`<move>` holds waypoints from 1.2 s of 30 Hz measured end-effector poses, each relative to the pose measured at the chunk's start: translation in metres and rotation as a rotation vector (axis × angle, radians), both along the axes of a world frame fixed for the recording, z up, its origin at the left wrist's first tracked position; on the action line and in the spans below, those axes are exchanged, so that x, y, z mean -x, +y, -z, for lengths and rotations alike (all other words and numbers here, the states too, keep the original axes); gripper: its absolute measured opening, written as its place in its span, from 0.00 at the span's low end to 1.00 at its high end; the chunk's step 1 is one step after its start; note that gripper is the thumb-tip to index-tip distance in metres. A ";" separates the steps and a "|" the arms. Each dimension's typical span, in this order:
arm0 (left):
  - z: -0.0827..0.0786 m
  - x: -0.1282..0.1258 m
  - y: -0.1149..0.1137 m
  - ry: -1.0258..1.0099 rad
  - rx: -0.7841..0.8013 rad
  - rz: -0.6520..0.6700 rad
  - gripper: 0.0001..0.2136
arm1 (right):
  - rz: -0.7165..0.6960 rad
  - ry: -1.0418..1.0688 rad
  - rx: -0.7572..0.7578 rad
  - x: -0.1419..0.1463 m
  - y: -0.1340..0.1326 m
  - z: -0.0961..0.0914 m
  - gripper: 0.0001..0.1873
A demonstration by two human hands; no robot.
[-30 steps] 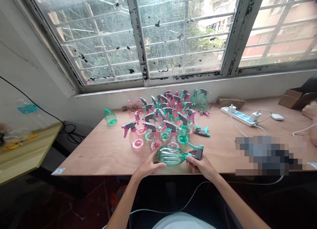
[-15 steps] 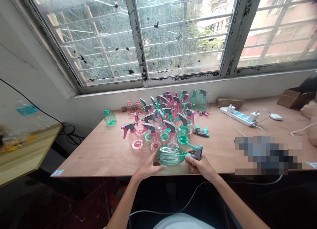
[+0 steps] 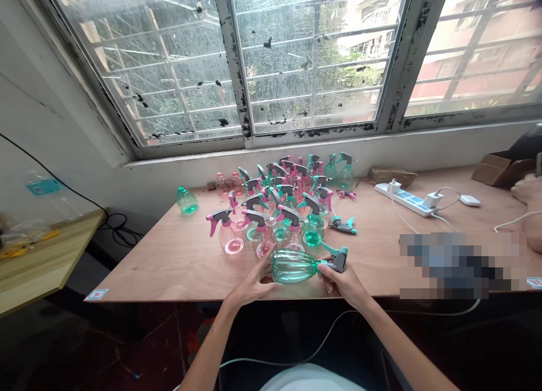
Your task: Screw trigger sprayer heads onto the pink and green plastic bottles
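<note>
A clear green spray bottle (image 3: 294,266) lies sideways in the air over the table's front edge, its base to the left. My left hand (image 3: 256,281) is curled around the base end. At the neck, the fingers of my right hand (image 3: 339,275) are closed on the collar of the grey and teal trigger head (image 3: 339,260). Just behind stand several spray bottles, among them a pink one (image 3: 232,240) and a green one (image 3: 314,230). A loose teal and grey trigger head (image 3: 343,226) lies right of them, and a pink one (image 3: 346,194) farther back.
A headless green bottle (image 3: 187,201) is at the table's left, with headless pink bottles (image 3: 221,183) near the wall. A white power strip (image 3: 404,199) with cables lies to the right, before a brown package (image 3: 392,175). Another person's hand (image 3: 527,188) shows at the right edge.
The bottle and both my hands stay almost in place, with my left fingers shifting slightly on the base. The other person's hand at the right edge has moved a little.
</note>
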State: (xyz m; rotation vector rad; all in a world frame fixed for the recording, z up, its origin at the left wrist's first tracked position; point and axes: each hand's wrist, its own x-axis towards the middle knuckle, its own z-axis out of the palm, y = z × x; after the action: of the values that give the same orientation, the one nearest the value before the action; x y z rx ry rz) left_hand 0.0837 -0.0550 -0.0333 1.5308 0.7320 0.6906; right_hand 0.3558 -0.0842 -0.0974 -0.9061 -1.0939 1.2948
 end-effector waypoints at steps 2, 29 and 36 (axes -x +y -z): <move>0.001 0.000 0.001 -0.001 0.006 -0.003 0.50 | -0.008 0.001 -0.004 0.000 0.000 0.000 0.17; -0.004 -0.001 0.000 0.014 0.049 -0.053 0.40 | -0.048 -0.053 0.001 -0.002 -0.002 -0.003 0.17; -0.004 -0.001 0.000 0.001 0.029 -0.057 0.42 | -0.034 -0.067 0.007 -0.001 -0.002 -0.003 0.17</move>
State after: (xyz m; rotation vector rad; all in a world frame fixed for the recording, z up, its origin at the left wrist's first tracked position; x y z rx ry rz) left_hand 0.0842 -0.0554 -0.0291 1.4892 0.7861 0.7188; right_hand 0.3573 -0.0857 -0.0943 -0.9455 -1.1619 1.3041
